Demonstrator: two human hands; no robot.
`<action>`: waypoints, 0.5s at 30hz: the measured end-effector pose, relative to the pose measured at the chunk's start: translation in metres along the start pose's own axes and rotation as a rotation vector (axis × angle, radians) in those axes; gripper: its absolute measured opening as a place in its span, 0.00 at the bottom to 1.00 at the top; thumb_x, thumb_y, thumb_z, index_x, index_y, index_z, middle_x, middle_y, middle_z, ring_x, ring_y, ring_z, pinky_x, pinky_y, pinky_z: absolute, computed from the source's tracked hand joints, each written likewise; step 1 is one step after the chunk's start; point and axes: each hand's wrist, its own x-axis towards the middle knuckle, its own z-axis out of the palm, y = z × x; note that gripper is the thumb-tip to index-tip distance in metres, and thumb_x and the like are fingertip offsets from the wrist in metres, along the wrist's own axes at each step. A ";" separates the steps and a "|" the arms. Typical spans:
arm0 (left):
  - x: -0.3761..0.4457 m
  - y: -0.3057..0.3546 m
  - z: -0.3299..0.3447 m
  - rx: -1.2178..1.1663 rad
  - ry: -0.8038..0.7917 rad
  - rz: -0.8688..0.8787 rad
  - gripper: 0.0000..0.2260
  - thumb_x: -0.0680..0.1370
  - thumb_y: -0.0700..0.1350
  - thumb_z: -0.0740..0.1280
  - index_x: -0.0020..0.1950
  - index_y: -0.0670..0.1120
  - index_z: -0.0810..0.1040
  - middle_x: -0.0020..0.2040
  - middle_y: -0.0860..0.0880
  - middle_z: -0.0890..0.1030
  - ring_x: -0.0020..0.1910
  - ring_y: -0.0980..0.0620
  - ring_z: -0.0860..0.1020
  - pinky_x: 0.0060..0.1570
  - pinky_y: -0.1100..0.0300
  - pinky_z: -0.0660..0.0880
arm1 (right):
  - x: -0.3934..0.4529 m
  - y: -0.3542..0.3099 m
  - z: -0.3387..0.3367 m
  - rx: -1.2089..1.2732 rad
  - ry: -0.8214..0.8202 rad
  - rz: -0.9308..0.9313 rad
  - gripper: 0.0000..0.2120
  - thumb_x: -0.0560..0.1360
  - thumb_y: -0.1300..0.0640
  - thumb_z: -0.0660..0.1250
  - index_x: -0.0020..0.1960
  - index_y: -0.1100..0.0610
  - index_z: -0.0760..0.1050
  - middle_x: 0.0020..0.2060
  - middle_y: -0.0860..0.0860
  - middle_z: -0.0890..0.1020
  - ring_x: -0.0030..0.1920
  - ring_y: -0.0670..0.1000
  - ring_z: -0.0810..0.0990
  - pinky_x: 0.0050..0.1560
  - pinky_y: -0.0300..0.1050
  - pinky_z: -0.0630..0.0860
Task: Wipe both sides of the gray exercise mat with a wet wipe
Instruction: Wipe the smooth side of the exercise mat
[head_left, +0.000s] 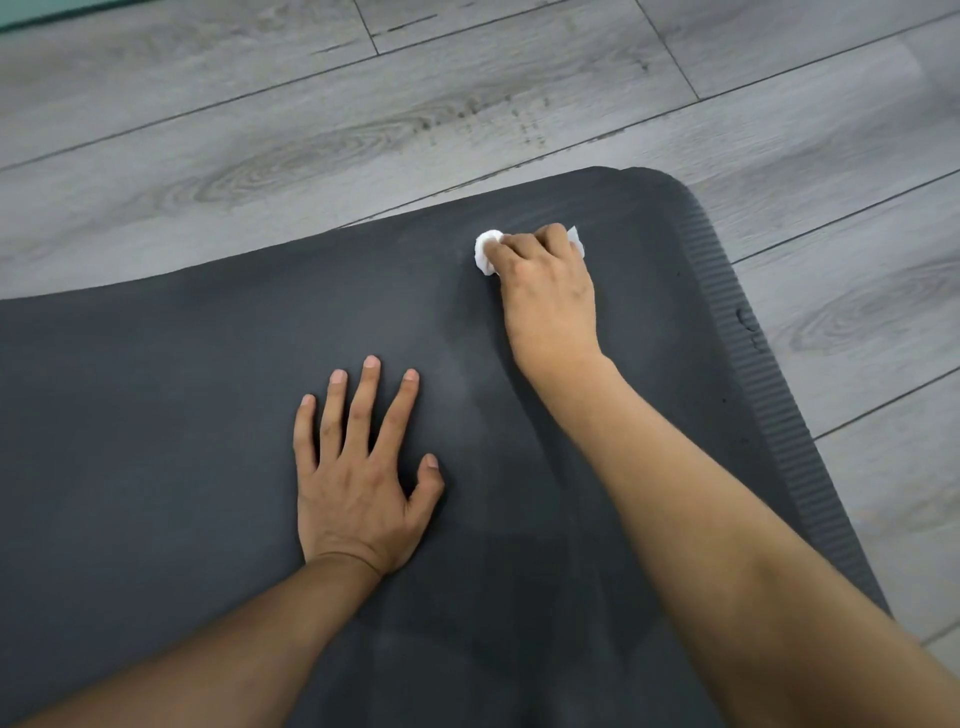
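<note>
Wiping dark gray foam mat (208, 415), ribbed edge, on wood-grain floor (260, 130).
Right hand (550, 291) clutching crumpled white wipe (485, 252); left hand (358, 467) spread flat on mat.

head view, steeply down, close

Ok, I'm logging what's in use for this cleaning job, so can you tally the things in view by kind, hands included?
Gray exercise mat: 1
White wet wipe: 1
Hands: 2, the left hand flat on the mat, the right hand gripping the wipe
Total: 4
</note>
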 end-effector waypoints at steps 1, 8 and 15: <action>0.000 0.000 0.000 -0.001 0.002 0.001 0.33 0.77 0.59 0.55 0.82 0.53 0.60 0.83 0.46 0.58 0.81 0.40 0.56 0.78 0.37 0.53 | 0.001 0.006 -0.001 0.023 -0.027 -0.041 0.05 0.73 0.64 0.64 0.45 0.57 0.78 0.35 0.49 0.78 0.42 0.54 0.74 0.49 0.47 0.74; 0.000 0.000 0.000 -0.013 0.024 0.000 0.32 0.77 0.59 0.55 0.82 0.53 0.61 0.82 0.45 0.59 0.81 0.39 0.57 0.78 0.37 0.54 | 0.031 0.079 -0.027 -0.027 -0.061 0.113 0.11 0.74 0.62 0.61 0.48 0.55 0.81 0.46 0.55 0.81 0.52 0.58 0.75 0.49 0.49 0.70; 0.000 0.001 0.001 -0.002 0.016 -0.004 0.33 0.77 0.59 0.55 0.82 0.53 0.61 0.82 0.46 0.59 0.81 0.40 0.57 0.78 0.37 0.54 | -0.003 0.022 -0.011 0.252 0.070 0.377 0.12 0.70 0.67 0.64 0.46 0.56 0.83 0.42 0.58 0.83 0.44 0.62 0.80 0.49 0.53 0.76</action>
